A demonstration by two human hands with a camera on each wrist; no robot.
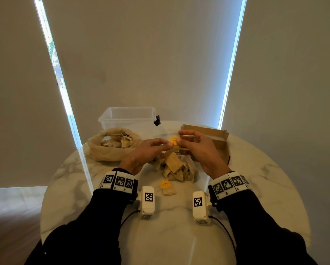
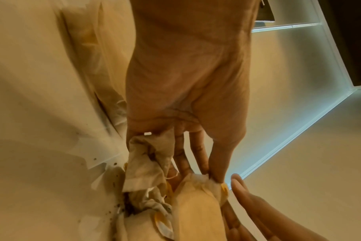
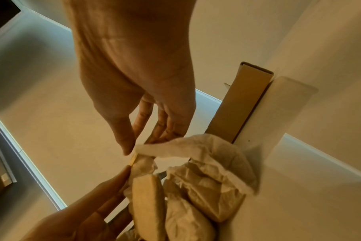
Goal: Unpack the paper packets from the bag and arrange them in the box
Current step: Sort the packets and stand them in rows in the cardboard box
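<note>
Both hands, left [image 1: 141, 153] and right [image 1: 198, 148], pinch one yellow-tagged paper packet [image 1: 174, 140] above a packet heap [image 1: 176, 167] on the bench [image 1: 256, 188], between cloth bag [image 1: 110, 148] and cardboard box [image 1: 217, 136]; a clear tub [image 1: 129, 116] stands behind.

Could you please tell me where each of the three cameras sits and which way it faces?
Head: worn on the head, looking down at the table; both hands and sleeves show.
Left wrist: along the left hand toward the packets.
Right wrist: along the right hand toward the cardboard box.
All views share the pinched packet.
</note>
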